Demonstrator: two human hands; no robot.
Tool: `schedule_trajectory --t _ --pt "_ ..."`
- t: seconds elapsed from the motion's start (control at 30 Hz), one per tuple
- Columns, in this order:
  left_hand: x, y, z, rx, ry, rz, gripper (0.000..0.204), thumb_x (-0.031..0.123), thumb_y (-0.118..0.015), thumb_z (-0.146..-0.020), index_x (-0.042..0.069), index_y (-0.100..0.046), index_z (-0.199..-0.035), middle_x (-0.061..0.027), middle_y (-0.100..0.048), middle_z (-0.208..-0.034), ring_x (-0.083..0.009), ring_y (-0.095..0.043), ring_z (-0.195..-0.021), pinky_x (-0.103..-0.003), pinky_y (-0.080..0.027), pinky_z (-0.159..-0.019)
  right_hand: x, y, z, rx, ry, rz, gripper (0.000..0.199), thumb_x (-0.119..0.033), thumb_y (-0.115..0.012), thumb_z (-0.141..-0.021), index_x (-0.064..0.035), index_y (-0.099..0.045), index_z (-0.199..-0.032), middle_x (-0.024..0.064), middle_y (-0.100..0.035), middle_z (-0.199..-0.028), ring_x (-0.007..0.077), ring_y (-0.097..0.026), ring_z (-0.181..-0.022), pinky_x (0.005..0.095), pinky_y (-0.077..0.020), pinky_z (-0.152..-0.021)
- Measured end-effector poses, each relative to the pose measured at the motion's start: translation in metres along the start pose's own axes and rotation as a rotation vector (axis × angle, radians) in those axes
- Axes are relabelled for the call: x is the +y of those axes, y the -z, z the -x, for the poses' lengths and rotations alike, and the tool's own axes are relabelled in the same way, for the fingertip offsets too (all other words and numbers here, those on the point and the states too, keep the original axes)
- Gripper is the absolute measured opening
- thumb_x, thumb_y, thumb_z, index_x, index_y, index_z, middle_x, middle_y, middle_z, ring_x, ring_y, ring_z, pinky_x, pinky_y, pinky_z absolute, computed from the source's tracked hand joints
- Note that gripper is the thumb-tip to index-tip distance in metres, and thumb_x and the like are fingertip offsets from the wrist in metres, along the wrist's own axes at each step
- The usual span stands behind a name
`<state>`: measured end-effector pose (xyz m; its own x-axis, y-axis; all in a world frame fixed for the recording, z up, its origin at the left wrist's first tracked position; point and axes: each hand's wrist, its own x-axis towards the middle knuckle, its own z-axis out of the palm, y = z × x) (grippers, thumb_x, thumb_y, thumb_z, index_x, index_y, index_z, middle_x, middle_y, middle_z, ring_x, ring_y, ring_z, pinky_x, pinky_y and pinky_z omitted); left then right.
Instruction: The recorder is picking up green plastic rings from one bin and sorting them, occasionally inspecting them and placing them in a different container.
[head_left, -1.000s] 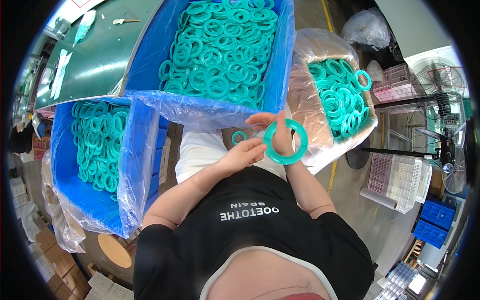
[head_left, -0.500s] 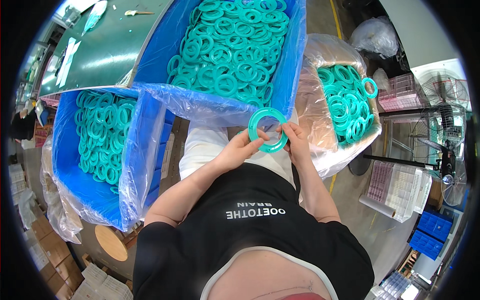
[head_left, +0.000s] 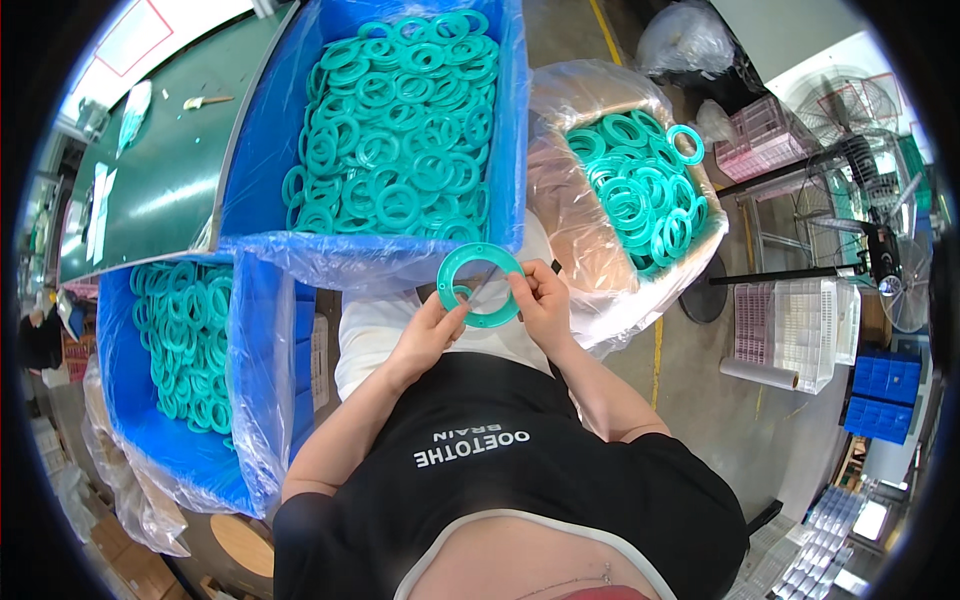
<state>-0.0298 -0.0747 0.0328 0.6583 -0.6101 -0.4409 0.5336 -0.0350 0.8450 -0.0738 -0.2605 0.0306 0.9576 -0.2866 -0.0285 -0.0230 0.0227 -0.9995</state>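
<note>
In front of my waist I hold a flat teal plastic ring (head_left: 450,272) with small holes around its band. Its broad face is turned up toward me. The fingers of my left hand (head_left: 428,332) pinch its lower left edge. My right hand (head_left: 543,303) grips the right edge between thumb and fingers. Just beyond the ring stands a large blue bin (head_left: 370,245), lined with clear plastic and heaped with similar teal rings (head_left: 397,204).
Left of me another lined blue bin (head_left: 165,445) holds more rings. To the right, a plastic-lined carton (head_left: 560,215) is full of rings, one hanging at its rim. A green-topped table (head_left: 165,190) lies far left. A standing fan (head_left: 880,250) and crates (head_left: 790,320) are at right.
My view has shifted, so the bins sit further left in the picture. The ring now faces me more flatly, and both hands still hold it, with the right fingers higher on its edge.
</note>
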Motion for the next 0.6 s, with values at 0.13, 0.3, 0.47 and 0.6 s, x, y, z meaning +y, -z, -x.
schedule_trajectory --t 0.13,0.3,0.47,0.6 --pt "0.002 -0.005 -0.007 -0.077 -0.005 -0.012 0.015 0.012 -0.045 -0.094 0.005 -0.047 -0.107 0.0028 -0.040 -0.069 -0.0040 -0.032 -0.057 -0.019 -0.026 -0.049 0.011 0.017 -0.006 0.015 0.073 0.094 0.011 -0.014 -0.054 -0.092 -0.0037 -0.054 -0.088 -0.0056 -0.045 -0.055 0.0005 -0.037 -0.044 0.0184 -0.0271 -0.040" --pt "0.020 -0.017 -0.023 -0.207 -0.083 0.089 0.028 0.008 -0.042 -0.092 0.002 -0.045 -0.119 0.0025 -0.040 -0.069 -0.0037 -0.032 -0.056 -0.018 -0.025 -0.050 0.006 0.052 -0.045 0.305 -0.079 -0.154 0.011 -0.017 -0.056 -0.091 -0.0065 -0.057 -0.087 -0.0069 -0.046 -0.057 0.0013 -0.040 -0.044 0.0192 -0.0285 -0.039" --pt "0.021 -0.018 -0.038 -0.168 0.111 0.097 0.021 0.005 -0.041 -0.089 0.002 -0.059 -0.099 0.0027 -0.046 -0.069 -0.0036 -0.033 -0.054 -0.018 -0.025 -0.048 0.000 0.170 -0.143 0.563 -0.024 0.150 0.026 -0.027 -0.055 -0.091 -0.0019 -0.058 -0.101 0.0004 -0.057 -0.062 0.0048 -0.047 -0.044 0.0207 -0.0305 -0.036" --pt "0.021 -0.017 -0.042 -0.076 0.136 0.023 0.021 0.006 -0.042 -0.090 0.002 -0.061 -0.096 0.0045 -0.043 -0.064 -0.0029 -0.031 -0.053 -0.018 -0.024 -0.047 0.032 0.285 -0.213 0.505 -0.169 0.687 0.052 -0.044 -0.056 -0.086 -0.0021 -0.053 -0.117 0.0121 -0.064 -0.088 0.0220 -0.062 -0.072 0.0341 -0.0469 -0.057"
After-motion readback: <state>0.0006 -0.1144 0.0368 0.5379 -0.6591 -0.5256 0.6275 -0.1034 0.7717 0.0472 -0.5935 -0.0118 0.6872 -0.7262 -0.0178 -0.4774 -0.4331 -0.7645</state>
